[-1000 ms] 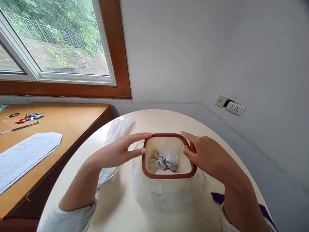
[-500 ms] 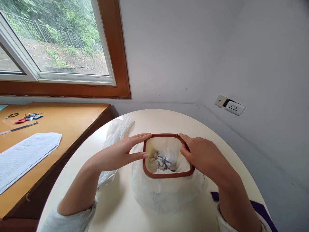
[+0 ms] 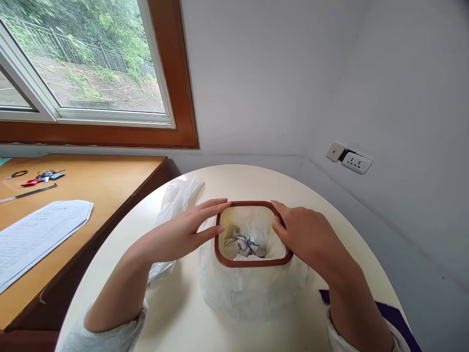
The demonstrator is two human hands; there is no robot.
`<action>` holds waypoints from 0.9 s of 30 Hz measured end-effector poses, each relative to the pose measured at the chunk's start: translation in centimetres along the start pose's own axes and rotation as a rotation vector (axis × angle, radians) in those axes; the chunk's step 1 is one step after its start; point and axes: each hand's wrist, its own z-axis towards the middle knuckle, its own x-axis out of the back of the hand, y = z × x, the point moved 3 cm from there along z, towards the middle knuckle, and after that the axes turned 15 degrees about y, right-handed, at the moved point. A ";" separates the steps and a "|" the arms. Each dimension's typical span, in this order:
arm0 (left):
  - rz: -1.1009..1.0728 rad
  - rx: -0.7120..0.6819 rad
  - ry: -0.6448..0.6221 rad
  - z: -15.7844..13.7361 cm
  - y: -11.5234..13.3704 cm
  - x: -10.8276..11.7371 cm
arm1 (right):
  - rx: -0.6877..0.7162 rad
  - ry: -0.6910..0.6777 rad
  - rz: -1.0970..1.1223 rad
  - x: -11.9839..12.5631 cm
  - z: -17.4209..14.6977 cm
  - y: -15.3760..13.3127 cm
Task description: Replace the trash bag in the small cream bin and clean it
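Observation:
A small trash bin stands on the round table, with a brown rounded-square rim (image 3: 252, 264) around its mouth. A translucent white bin liner (image 3: 252, 293) hangs down over its outside. Crumpled paper (image 3: 249, 245) lies within. My left hand (image 3: 183, 230) holds the rim's left side, its fingers stretched along the far left corner and its thumb at the inner edge. At the right far corner, my right hand (image 3: 308, 239) grips the rim with bent fingers; part of its hold is hidden. Beside my left wrist lies a crumpled clear plastic bag (image 3: 179, 195).
Under the bin is a cream round table (image 3: 168, 318). Purple cloth (image 3: 392, 315) lies by my right forearm. A wooden desk (image 3: 120, 181) on the left bears papers (image 3: 40, 234), a pen (image 3: 29, 193) and keys (image 3: 46, 176). The wall has a socket (image 3: 357, 162).
The rim has shifted slightly left and up in view, with my right hand following it. The fingers of my left hand have spread a little. Both hands stay on the rim.

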 end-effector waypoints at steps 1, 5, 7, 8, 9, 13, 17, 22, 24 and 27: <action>0.001 0.002 -0.001 0.0 0.0 0.0 | 0.000 0.000 0.000 -0.1 0.0 0.0; -0.005 -0.013 -0.005 0.0 0.2 -0.1 | -0.002 -0.005 -0.010 -0.3 0.0 -0.2; 0.001 -0.017 -0.009 -0.1 0.3 -0.1 | -0.007 -0.009 -0.013 -0.3 0.1 -0.3; 0.006 -0.013 -0.012 -0.1 0.3 -0.2 | -0.008 -0.010 -0.014 -0.3 0.1 -0.3; 0.011 -0.007 -0.015 -0.1 0.3 -0.2 | -0.009 -0.010 -0.013 -0.4 0.1 -0.3; 0.022 0.017 -0.026 -0.2 0.2 -0.4 | -0.007 -0.021 -0.005 -0.6 0.1 -0.4; 0.016 0.025 -0.046 -0.2 0.2 -0.5 | -0.005 -0.032 0.014 -0.8 0.0 -0.4; 0.012 0.017 -0.044 -0.2 0.2 -0.6 | -0.019 -0.043 0.008 -0.9 -0.1 -0.4; 0.011 0.021 -0.046 -0.3 0.3 -0.6 | -0.028 -0.049 -0.001 -1.0 -0.1 -0.4; 0.017 0.040 -0.061 -0.4 0.1 -0.7 | -0.028 -0.053 -0.026 -1.0 -0.1 -0.6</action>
